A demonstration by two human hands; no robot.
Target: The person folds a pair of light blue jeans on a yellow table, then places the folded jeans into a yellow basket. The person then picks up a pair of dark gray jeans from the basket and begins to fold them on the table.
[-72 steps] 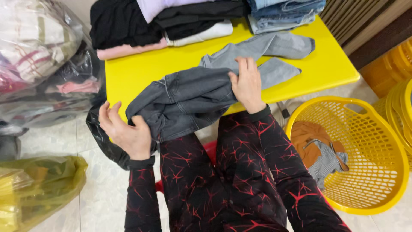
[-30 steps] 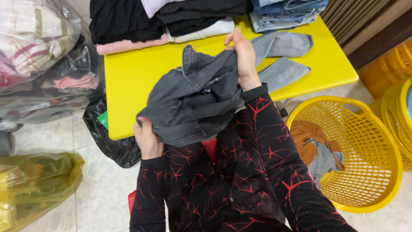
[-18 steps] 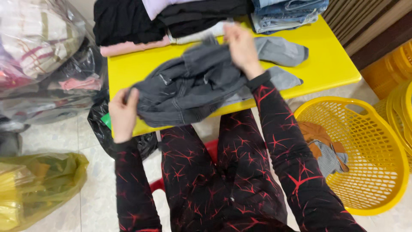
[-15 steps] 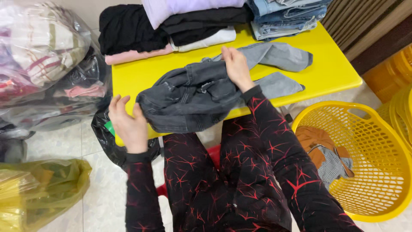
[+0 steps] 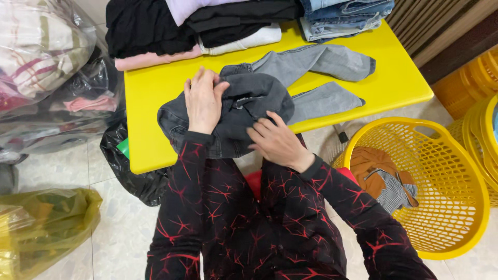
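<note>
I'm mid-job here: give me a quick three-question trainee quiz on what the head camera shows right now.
1. True or false: both hands rest on the dark grey garment.
2. What lies in the yellow basket: A) shoes, B) a brown garment and a checked one, C) nothing?
3. What colour is the table?

Key:
1. True. The left hand and the right hand both press on it.
2. B. The brown garment lies beside the checked garment.
3. Yellow.
</note>
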